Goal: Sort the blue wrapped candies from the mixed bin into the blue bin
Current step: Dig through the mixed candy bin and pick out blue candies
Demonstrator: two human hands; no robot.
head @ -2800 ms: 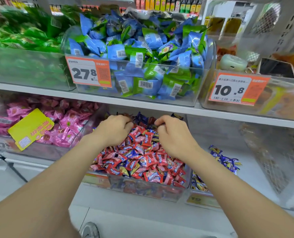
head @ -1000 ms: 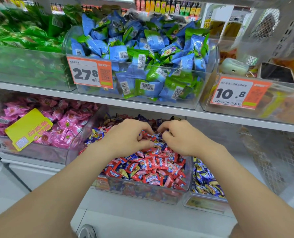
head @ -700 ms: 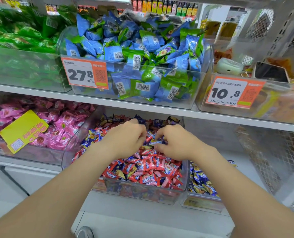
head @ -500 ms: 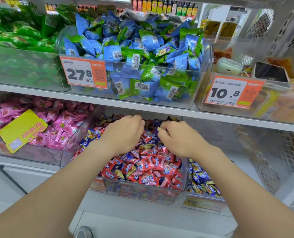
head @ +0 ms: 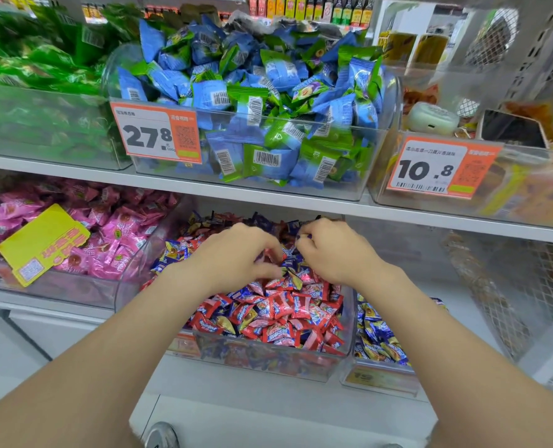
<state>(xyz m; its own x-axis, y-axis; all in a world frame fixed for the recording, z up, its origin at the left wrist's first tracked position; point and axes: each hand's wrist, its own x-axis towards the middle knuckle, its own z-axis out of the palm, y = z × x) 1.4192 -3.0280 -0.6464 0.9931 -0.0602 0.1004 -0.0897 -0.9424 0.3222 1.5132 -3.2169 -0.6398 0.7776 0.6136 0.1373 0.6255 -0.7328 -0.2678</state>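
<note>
From the head view I see both hands down in the mixed bin (head: pixel 349 324), a clear bin on the lower shelf heaped with red and blue wrapped candies. My left hand (head: pixel 239 257) lies palm-down on the pile with its fingers curled loosely; whether it holds anything underneath I cannot tell. My right hand (head: pixel 331 250) is beside it, fingers bent in close, with the thumb and forefinger pinched on a small dark blue wrapped candy (head: pixel 302 236) lifted just above the pile at the back of the bin. More blue wrapped candies (head: pixel 171 253) show along the left side of the mixed bin and scattered among the red ones (head: pixel 281 308).

Just to the right, touching the mixed bin's wall, sits the blue bin (head: pixel 382 379), another clear bin holding a low layer of blue and yellow wrapped pieces (head: pixel 375 337). To the left is a bin of pink sweets (head: pixel 120 227) with a yellow tag (head: pixel 44 242). On the upper shelf (head: pixel 268 202), a bin of blue and green packets (head: pixel 259 101) carries an orange price card (head: pixel 157 137).
</note>
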